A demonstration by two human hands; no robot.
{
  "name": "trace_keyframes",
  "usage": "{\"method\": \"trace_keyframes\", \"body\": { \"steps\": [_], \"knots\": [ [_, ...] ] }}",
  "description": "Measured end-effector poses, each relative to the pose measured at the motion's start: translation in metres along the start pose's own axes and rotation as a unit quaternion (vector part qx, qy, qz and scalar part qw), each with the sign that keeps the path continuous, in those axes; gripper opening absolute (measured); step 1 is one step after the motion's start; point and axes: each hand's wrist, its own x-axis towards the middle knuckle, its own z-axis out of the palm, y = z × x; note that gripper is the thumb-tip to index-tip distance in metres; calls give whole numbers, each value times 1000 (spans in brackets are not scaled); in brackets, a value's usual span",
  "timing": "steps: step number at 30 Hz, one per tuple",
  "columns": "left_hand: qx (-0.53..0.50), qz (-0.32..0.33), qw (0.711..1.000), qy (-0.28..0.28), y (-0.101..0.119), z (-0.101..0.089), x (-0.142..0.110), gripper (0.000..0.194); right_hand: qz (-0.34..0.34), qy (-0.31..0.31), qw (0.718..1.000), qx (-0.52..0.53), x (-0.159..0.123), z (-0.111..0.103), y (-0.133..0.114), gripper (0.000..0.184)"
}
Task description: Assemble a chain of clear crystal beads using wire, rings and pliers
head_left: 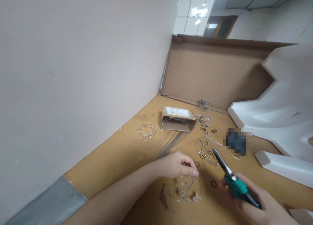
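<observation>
Between its thumb and fingers, my left hand (182, 165) pinches a loop of wire strung with clear beads (187, 196), which hangs below the fingertips. My right hand (254, 197) is wrapped round pliers (236, 182) with green and black handles. Their long, pointed metal jaws aim up and left, apart from the beaded loop. Several small black rings (213, 184) lie on the table between and beyond the hands. Past my left hand, a strand of clear beads (207, 157) rests near more rings.
A small open cardboard box (178, 124) lies on its side with a bundle of thin wires (171, 145) before it. A beaded ring (146, 131) sits to its left. White foam pieces (276, 166) stand at right, a large cardboard panel (210, 72) behind, and a white wall (85, 62) at left.
</observation>
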Motion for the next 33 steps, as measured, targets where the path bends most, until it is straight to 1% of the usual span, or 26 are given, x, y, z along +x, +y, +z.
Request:
{"method": "trace_keyframes", "body": {
  "steps": [2,4,7,9,12,13,15,17,19,23,25,30,33],
  "knots": [
    [-11,15,1000,-23,-1,0,0,27,24,-18,998,62,9,16,-14,24],
    [-44,22,998,-41,-1,1,0,27,33,-28,995,91,15,32,-26,20],
    [-98,-2,994,-43,-2,4,2,31,23,-27,990,137,19,51,-39,10],
    [-120,-29,992,-29,-2,7,4,34,47,-28,986,160,18,58,-42,12],
    [-150,-31,988,9,-3,9,8,37,113,-35,973,200,15,58,-39,20],
    [-162,-22,986,18,-4,10,8,38,128,-25,967,217,14,57,-37,24],
    [-186,-10,982,21,-5,10,10,42,135,14,959,249,12,53,-33,29],
    [-201,-12,979,13,-6,10,10,42,134,50,953,267,10,50,-30,30],
    [-200,-15,980,15,-6,10,9,37,136,63,950,274,7,49,-30,32],
    [-135,-24,989,48,-2,12,5,25,129,54,953,270,3,53,-33,39],
    [-94,-21,994,57,-1,14,4,19,121,43,955,267,3,53,-35,40],
    [-35,-24,998,35,-3,17,4,17,83,8,969,234,7,50,-38,32],
    [-38,-14,999,30,0,17,2,17,52,25,983,174,7,47,-39,27]
  ]
}}
